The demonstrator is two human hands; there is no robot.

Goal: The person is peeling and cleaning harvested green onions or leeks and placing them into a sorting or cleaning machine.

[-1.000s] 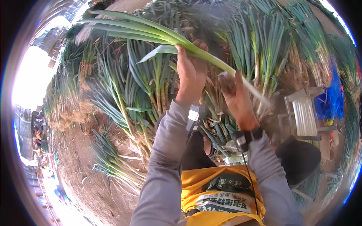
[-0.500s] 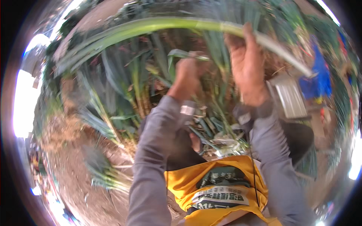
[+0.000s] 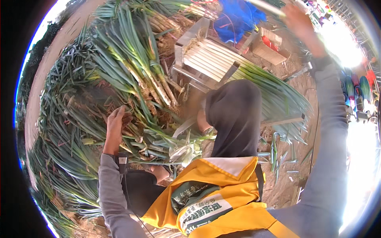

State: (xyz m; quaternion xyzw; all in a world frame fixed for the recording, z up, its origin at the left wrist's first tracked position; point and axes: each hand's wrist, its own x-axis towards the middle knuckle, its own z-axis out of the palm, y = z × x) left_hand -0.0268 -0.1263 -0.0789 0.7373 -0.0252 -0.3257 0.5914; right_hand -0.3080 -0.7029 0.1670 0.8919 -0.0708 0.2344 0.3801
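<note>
Well, from the head view, holds a pale leek (image 3: 266,6) up at the top edge with the right hand (image 3: 300,25), apparently with fingers wrapped around its near end. Badly blurred there, with finger outlines washed out; cut off by the edge too, with only a short length of white stalk in sight. Holds the left hand (image 3: 118,121) low over a pile of leeks (image 3: 59,131), with fingers bent and close together. Cannot tell about anything pinched between them. Shows a metal stand (image 3: 179,51) right of the rooty bunch (image 3: 133,65), with a row of clean white-stemmed leeks (image 3: 206,57) laid across it, partly hidden behind a dark trouser knee (image 3: 234,115). Shows blue plastic (image 3: 238,18) beyond the stand, cropped along the top, and beside it an open cardboard box (image 3: 271,49) with something red inside, too small to name. Shows limp pale scraps (image 3: 184,150) just above the yellow apron (image 3: 222,170). Lost to glare along much of the right rim.
</note>
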